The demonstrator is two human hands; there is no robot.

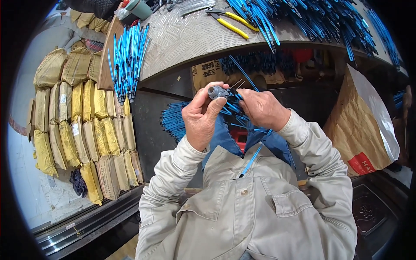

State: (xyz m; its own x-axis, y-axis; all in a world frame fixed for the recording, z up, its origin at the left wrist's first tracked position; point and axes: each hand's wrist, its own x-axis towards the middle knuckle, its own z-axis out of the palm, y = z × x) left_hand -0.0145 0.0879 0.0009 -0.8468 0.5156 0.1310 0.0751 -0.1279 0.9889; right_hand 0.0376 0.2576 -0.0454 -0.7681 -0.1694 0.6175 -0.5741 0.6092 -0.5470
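Observation:
Above my lap, my left hand (200, 116) pinches a grey round plastic hub (218, 92) between thumb and fingers. Close on its right, my right hand (263, 109) has its fingers curled around blue-and-black strips whose ends meet the hub. Thin wire-like pieces (237, 83) stick up between the two hands. Which hand grips those wires is hard to make out. More blue strips (234, 116) hang below the hands over my jeans. A single blue strip (252, 161) lies against the front of my beige jacket.
Yellow-handled pliers (234, 24) lie on the worktable (173, 52), beside big heaps of blue strips (316, 21). A bundle of blue strips (129, 60) hangs over its left edge. Another pile (173, 121) lies below. A paper sack (362, 125) stands right; wrapped packages (86, 130) are stacked left.

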